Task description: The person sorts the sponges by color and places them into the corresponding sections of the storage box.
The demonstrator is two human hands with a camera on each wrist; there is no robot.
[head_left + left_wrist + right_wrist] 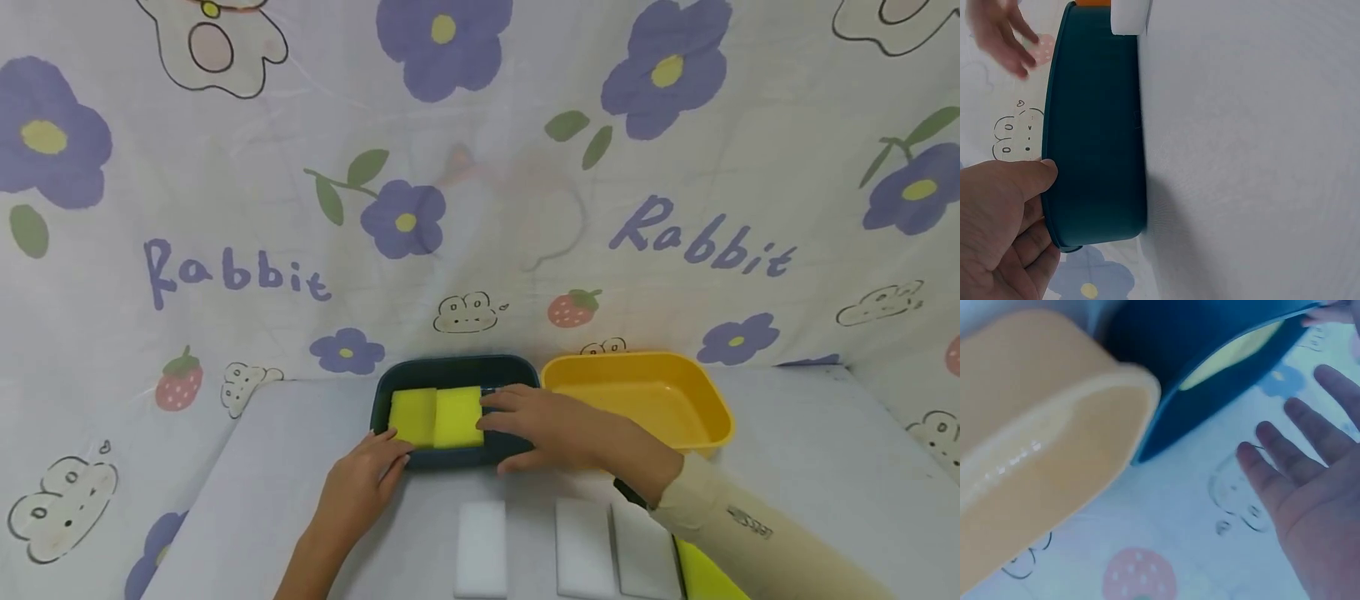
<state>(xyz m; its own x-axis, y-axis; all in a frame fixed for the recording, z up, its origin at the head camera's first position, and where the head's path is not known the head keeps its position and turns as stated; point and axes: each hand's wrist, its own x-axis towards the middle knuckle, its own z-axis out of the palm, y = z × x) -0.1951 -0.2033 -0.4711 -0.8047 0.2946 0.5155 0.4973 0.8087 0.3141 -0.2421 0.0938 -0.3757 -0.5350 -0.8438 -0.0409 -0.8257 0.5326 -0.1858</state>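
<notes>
Flower-printed backdrop cloth (487, 242), white tabletop (285, 467)

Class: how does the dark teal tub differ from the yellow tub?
Two yellow sponges show inside the dark teal tub; none shows in the yellow tub. The left hand grips the dark teal tub; no hand grips the yellow tub. Both are open-topped, round-cornered and upright on the white table.

1. The teal tub (1094, 125) appeared to be plastic — smooth-walled, with a low satin sheen.
2. The yellow tub (637, 402) also looked plastic; its smooth inner surface showed glossy highlights.
3. The yellow blocks (459, 417) had a matt, foam-like surface.
4. The white blocks (584, 546) were matt and even-faced.
5. The printed backdrop (495, 125) was a thin, creased sheet — faintly shiny.
6. The sleeve (750, 533) was matt cloth.
</notes>
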